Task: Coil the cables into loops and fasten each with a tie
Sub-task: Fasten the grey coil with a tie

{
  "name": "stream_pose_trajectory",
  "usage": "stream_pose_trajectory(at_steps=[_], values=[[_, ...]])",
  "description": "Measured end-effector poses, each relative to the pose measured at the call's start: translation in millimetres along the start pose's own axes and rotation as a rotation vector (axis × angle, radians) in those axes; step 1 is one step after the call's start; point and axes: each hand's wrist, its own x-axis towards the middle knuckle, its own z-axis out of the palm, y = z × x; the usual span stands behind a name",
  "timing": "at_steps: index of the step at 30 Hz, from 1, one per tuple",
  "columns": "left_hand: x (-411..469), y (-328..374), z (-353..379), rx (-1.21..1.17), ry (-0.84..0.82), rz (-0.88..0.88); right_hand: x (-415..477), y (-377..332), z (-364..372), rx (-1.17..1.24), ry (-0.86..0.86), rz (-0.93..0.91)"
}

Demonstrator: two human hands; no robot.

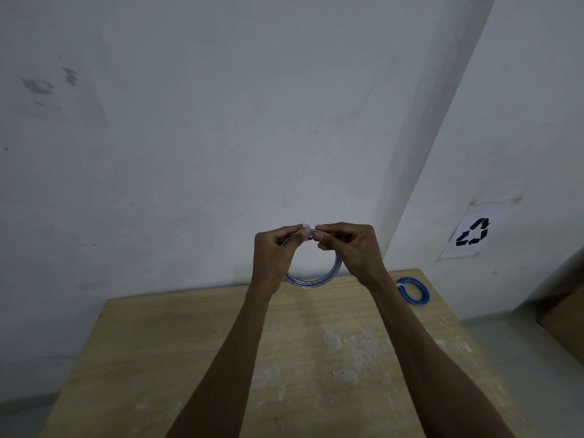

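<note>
left hand [274, 249] pinches held coil [316, 282] at its 12 o'clock, so loops hold together | right hand [351, 248] pinches white tie [306, 226] there, probably fastening | tied coil [414, 290] rests at table [189, 358] 2 o'clock

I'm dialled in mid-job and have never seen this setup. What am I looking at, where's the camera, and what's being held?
There is no machine: a person works with bare hands. The one picture comes from a head-worn camera looking forward and down, so both arms reach in from the bottom. The left hand and right hand pinch the top of a coiled cable, a bluish loop held above the wooden table. A small pale piece between the fingertips may be the tie; I cannot tell. A second blue coil with a white band lies near the table's far right corner.
</note>
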Motion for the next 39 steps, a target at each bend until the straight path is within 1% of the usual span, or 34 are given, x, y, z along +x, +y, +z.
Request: stream_pose_trajectory(at_steps=[3, 6, 13, 19, 24, 33, 36, 39], values=[[0.7, 3.6, -1.3, -0.009, -0.019, 0.002, -1.5, -1.8, 2.1, 0.092, 0.014, 0.030], [-0.2, 6.3, -1.7, -0.025, -0.030, 0.013, -2.2, -3.6, 2.8, 0.130, 0.013, 0.037], [-0.5, 5.8, -3.8, -0.015, -0.042, -0.004, -2.7, -3.1, 4.6, 0.039, 0.037, -0.016], [-1.4, 6.2, -5.2, 0.050, -0.060, 0.022, -4.7, -1.7, 7.2, 0.085, 0.056, 0.016], [-2.6, 6.5, -8.5, 0.044, -0.117, 0.051, -5.0, 0.0, 6.2, 0.045, 0.049, 0.001], [-2.3, 8.8, -7.3, 0.020, -0.070, 0.030, -0.4, -1.4, 4.7, 0.068, 0.026, 0.046], [-1.3, 9.0, -7.5, 0.022, -0.077, 0.025, -0.4, -0.4, 4.4, 0.038, 0.032, 0.029], [-0.3, 9.1, -6.4, 0.007, -0.050, 0.012, -1.1, -3.3, 5.7, 0.064, 0.048, 0.028]])
